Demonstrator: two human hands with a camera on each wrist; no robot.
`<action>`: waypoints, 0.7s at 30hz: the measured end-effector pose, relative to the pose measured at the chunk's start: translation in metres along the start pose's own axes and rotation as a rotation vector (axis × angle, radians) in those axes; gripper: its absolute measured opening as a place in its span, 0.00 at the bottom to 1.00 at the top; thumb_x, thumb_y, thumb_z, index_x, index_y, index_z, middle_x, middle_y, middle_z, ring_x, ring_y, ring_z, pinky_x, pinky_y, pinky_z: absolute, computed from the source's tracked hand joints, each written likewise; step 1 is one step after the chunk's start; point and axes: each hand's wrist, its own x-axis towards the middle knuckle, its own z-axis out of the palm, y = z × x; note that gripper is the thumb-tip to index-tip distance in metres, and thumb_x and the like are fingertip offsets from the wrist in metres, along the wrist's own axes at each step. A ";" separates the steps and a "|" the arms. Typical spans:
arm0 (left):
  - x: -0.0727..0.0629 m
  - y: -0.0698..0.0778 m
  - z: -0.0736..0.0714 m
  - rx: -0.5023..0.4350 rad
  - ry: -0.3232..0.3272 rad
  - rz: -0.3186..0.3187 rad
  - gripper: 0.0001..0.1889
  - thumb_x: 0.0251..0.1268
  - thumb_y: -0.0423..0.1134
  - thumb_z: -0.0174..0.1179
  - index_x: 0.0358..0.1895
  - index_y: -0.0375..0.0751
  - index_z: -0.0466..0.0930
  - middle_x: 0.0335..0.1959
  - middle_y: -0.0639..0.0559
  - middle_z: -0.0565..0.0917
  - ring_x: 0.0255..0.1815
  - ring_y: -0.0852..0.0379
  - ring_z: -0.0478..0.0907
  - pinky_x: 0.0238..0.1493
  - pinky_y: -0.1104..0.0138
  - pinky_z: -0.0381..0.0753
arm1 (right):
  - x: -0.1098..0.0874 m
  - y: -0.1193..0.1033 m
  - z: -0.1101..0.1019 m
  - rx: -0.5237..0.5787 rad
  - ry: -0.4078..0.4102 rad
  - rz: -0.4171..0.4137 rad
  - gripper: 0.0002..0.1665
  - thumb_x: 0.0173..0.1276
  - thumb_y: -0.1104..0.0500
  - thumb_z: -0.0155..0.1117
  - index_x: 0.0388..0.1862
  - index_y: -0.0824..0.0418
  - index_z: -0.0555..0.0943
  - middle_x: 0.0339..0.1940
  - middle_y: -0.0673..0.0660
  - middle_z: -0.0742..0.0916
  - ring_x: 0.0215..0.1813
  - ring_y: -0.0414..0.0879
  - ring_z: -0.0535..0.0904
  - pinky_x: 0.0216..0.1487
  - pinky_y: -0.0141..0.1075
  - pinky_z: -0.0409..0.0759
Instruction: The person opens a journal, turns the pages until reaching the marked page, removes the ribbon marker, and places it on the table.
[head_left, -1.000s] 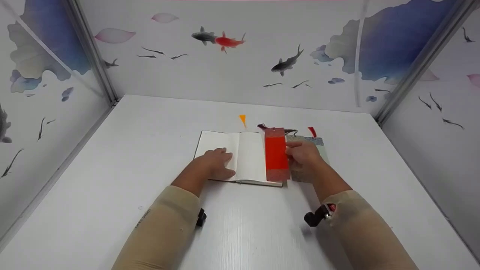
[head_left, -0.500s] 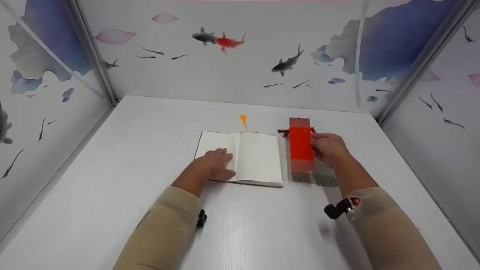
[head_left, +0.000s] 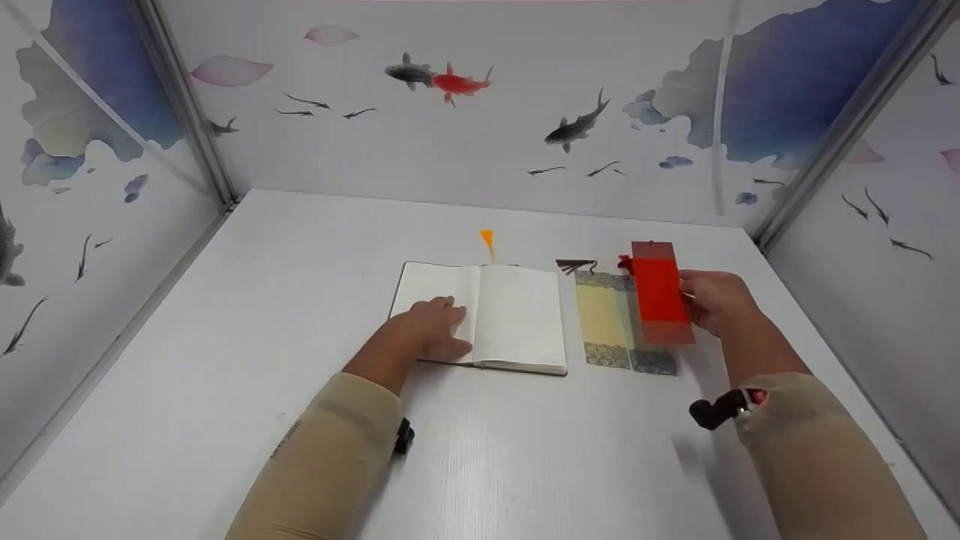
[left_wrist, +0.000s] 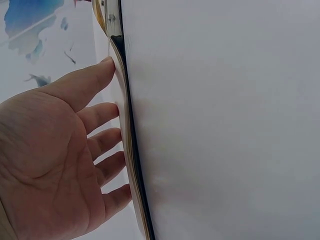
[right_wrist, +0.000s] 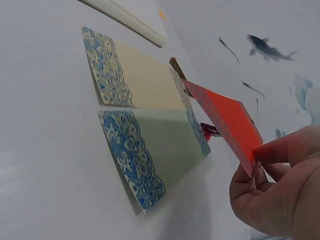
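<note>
Carried the red bookmark [head_left: 661, 289] farther from the left hand [head_left: 431, 328], pinched in the right hand [head_left: 720, 301]
Uncovered the yellow bookmark [head_left: 602, 316] between both hands; kept the left resting loosely on the open notebook [head_left: 519, 315]

The red bookmark [head_left: 660, 289] is vivid, with duller red end bands. The cream bookmark [right_wrist: 150, 75] and pale green bookmark [right_wrist: 170, 142] carry blue scrollwork bands. The notebook's pages [head_left: 520, 315] are white. An orange tassel [head_left: 487, 239], a dark brown tassel [head_left: 573, 265] and a red tassel [head_left: 625, 262] show. White surface [head_left: 465, 457], beige sleeves [head_left: 322, 457]; grey fish [head_left: 576, 131] and a red fish [head_left: 457, 82] pattern the white wall [head_left: 450, 161].
</note>
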 end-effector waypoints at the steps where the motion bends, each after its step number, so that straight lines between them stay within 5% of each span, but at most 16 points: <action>1: 0.000 0.000 0.000 0.005 -0.002 0.007 0.41 0.78 0.61 0.58 0.88 0.57 0.55 0.92 0.51 0.49 0.92 0.43 0.45 0.88 0.40 0.54 | 0.002 0.002 -0.005 -0.006 0.005 0.010 0.36 0.87 0.51 0.50 0.89 0.50 0.58 0.86 0.57 0.69 0.71 0.53 0.74 0.65 0.33 0.85; 11: 0.003 -0.001 0.001 0.021 -0.004 0.012 0.41 0.78 0.61 0.58 0.88 0.57 0.54 0.91 0.51 0.49 0.92 0.44 0.45 0.88 0.41 0.54 | 0.016 0.017 -0.038 -0.005 0.034 0.057 0.36 0.87 0.52 0.47 0.90 0.50 0.56 0.86 0.57 0.66 0.69 0.52 0.73 0.60 0.31 0.86; 21: 0.003 0.000 0.001 0.016 0.002 -0.001 0.41 0.78 0.61 0.58 0.88 0.58 0.55 0.91 0.52 0.50 0.92 0.44 0.46 0.88 0.41 0.54 | 0.017 0.031 -0.043 -0.141 0.008 0.067 0.35 0.87 0.53 0.48 0.89 0.53 0.59 0.77 0.60 0.73 0.64 0.53 0.74 0.54 0.32 0.87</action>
